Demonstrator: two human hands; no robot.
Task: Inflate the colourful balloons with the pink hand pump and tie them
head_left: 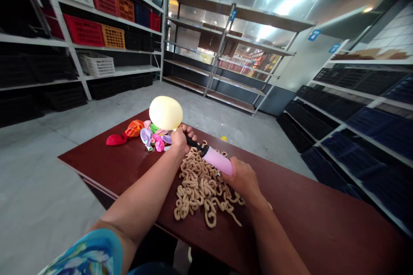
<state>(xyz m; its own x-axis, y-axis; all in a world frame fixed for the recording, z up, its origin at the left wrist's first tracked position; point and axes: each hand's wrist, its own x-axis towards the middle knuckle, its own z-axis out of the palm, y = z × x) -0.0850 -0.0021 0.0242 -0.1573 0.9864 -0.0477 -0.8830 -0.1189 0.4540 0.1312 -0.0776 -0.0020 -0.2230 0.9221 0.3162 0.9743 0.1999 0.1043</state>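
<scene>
A pale yellow balloon (165, 113), partly blown up, stands over the far side of the table at the top of my left hand (181, 139). The fingers of that hand are closed round the balloon's neck and the black end of a balloon pump (217, 160). The pump has a pink-lilac barrel and lies slanted between my hands. My right hand (242, 177) is wrapped round the barrel's near end. Below the pump, a heap of beige, rope-like curled pieces (203, 184) covers part of the tabletop. The balloon's mouth is hidden by my left fingers.
Limp coloured balloons (146, 135) lie on the dark red table (309, 210) left of the heap. White shelving (75, 47) with crates runs along the left. Metal racks (222, 51) stand at the back. Dark crates (355, 124) fill shelves on the right. A small yellow thing (223, 138) shows beyond the table.
</scene>
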